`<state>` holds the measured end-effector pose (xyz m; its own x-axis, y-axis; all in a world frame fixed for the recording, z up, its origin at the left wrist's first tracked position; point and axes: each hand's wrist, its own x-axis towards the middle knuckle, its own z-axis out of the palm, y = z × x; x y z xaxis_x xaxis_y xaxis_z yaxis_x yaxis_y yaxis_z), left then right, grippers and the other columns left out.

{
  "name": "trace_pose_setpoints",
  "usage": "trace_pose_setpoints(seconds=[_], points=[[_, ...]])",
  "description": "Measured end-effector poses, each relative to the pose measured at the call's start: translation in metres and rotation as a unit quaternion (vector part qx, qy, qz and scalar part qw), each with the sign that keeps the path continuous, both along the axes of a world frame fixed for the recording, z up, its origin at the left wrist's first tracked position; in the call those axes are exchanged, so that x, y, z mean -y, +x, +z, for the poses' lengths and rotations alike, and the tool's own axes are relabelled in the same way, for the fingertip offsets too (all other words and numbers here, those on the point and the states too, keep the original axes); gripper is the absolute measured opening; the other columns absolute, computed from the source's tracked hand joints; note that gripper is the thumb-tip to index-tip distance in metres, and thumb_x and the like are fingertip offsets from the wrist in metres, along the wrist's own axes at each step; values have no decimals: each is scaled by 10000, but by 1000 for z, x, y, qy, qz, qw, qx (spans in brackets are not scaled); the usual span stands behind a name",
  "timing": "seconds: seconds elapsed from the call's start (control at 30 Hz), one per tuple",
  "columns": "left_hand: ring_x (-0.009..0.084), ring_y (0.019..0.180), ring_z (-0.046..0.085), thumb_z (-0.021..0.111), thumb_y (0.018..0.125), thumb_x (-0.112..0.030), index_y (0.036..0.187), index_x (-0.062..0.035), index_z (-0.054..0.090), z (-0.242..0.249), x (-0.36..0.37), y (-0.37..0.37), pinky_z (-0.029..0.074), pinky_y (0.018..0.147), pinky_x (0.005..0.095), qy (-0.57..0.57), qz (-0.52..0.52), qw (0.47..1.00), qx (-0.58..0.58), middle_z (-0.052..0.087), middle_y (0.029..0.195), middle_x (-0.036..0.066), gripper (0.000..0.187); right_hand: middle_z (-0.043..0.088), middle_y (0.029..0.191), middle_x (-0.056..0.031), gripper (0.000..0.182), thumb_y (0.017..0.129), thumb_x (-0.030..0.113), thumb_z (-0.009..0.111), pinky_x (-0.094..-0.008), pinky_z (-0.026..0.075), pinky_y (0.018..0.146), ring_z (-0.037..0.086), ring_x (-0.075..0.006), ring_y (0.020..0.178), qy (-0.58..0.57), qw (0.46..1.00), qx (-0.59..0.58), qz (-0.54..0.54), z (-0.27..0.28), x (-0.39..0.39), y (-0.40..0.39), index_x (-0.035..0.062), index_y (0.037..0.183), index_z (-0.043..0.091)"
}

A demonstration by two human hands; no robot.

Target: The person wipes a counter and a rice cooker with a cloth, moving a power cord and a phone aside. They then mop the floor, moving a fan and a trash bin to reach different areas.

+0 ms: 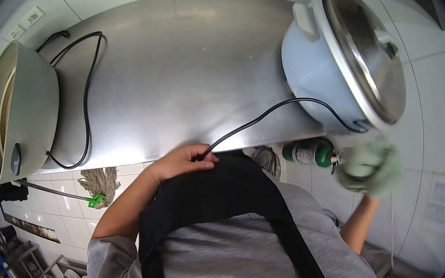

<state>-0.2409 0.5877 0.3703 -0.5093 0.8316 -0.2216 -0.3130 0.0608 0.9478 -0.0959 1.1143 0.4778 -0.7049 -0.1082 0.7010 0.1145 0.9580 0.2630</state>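
Left hand (183,162) at the near edge of the steel counter (181,72), fingers curled shut around a black power cord (264,114), knuckles resting against the top of the black apron (218,195). From that closed grip, cord rising in a loop across the counter's near edge, then bending down to the base of the light-blue rice cooker (320,71), meeting it low on the side nearest the counter's front edge.

Right hand (369,168) off the counter's right end, just below the rice cooker, wrapped around a pale green cloth (373,165), bunched and blurred; fingers hidden under the fabric, so only a closed hold on the cloth to be made out, nothing finer. Apart from the cooker's body, though close beneath its metal lid (367,54).

Rice cooker itself on the counter's right end, lid shut, partly overhanging the edge in this view.

On the counter's left end, a large grey-green cooker (24,108) with its own black cable (84,95) curling over the steel toward the wall sockets. Below the counter's front edge, a mop head (100,182) with a green clip against the white tiles, and a green-capped canister (309,153) lying just beside the cloth-holding hand.
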Motion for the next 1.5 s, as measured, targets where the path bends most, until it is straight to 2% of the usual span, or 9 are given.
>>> trace_pose_setpoints(seconds=[0.03,0.1,0.2,0.33,0.53,0.73,0.9,1.33,1.5], points=[[153,936,550,545,954,-295,858,-81,541,8,11,-2,430,857,310,-57,-18,998,-22,568,865,12,234,457,1362,-141,594,913,322,524,-410,390,1029,480,-279,1219,-291,954,50,44,-37,21,9,15,1394,358],[60,655,450,529,970,-224,884,-89,543,43,25,-11,411,622,209,-81,6,997,-15,480,732,-42,161,557,1244,-120,473,978,332,420,-393,444,957,555,-240,1121,-771,615,112,123,-86,77,5,22,1335,443],[60,561,489,486,980,-239,1150,-33,524,127,40,-25,398,524,173,86,32,992,85,455,644,-18,270,558,1239,-96,445,981,378,402,-395,454,946,556,-236,1119,-916,401,-24,20,-100,182,-53,67,1292,471],[124,576,567,592,900,-106,1483,-77,222,170,73,-32,460,536,238,68,-210,975,34,580,718,48,691,325,1436,-272,659,921,389,520,-463,300,1071,277,-441,1347,-388,895,216,52,-179,235,-120,-17,1402,323],[196,554,612,647,786,-19,1136,-104,652,183,129,-48,469,539,274,-194,-91,951,-223,648,711,65,360,235,1507,-217,631,876,480,523,-680,220,1018,139,-530,1363,-242,917,316,-11,-163,293,-301,277,1445,338],[235,526,541,713,704,-220,805,-110,644,188,131,-127,384,502,347,-405,134,740,-520,536,587,27,165,288,1492,-198,610,927,472,396,-563,317,1040,247,-452,1363,-279,920,195,-193,-209,201,-530,100,1410,386],[211,515,471,651,773,-389,731,-112,635,188,112,-177,315,516,357,-436,97,700,-557,430,567,18,280,389,1435,-180,716,906,559,382,-542,326,1037,347,-416,1318,-340,870,113,-339,-211,131,-651,66,1424,355],[180,470,437,688,749,-279,753,-141,652,144,117,-147,305,468,336,-309,144,795,-501,397,538,-12,142,592,1101,-161,435,858,292,596,-443,447,885,557,-351,1047,-283,922,180,193,-205,383,-602,56,1216,522],[201,503,471,702,713,-246,765,-143,646,144,123,-100,345,493,337,-271,106,797,-529,432,564,5,129,547,1251,-132,652,751,174,692,-446,407,942,527,-340,1111,-254,749,425,440,-185,393,-423,265,1357,471]])
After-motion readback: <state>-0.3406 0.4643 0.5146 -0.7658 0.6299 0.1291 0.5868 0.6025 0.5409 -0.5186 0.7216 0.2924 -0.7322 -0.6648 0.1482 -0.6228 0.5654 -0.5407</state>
